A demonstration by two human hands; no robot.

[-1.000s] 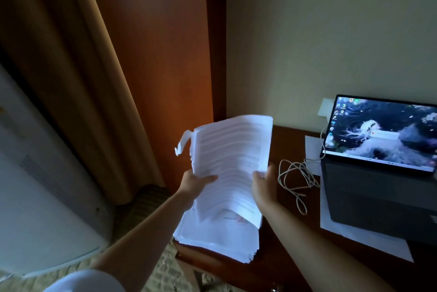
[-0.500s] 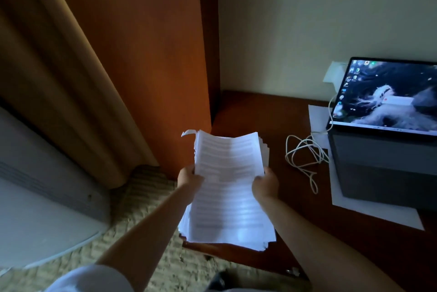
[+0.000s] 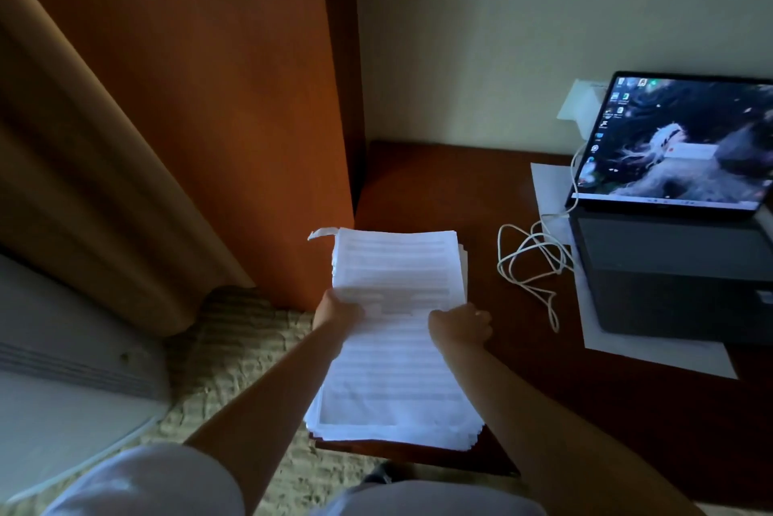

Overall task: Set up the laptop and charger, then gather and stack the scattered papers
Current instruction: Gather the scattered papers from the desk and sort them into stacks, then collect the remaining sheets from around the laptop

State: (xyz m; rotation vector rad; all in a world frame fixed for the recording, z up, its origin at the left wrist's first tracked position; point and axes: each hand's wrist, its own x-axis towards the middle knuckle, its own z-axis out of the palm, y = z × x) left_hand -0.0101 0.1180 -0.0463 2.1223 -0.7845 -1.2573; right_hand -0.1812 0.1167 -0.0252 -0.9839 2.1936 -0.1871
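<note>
papers (image 3: 397, 348) at desk (image 3: 439, 189) corner, near edge overhanging, side edges pinched between left hand (image 3: 336, 312) and right hand (image 3: 460, 325)

A thick stack of printed white papers (image 3: 397, 331) lies at the worktop's left front corner, one top corner curled. The open laptop (image 3: 677, 222), screen lit, sits at the right on a loose white sheet (image 3: 652, 352). Its white charger cable (image 3: 531, 260) coils between them.
</note>
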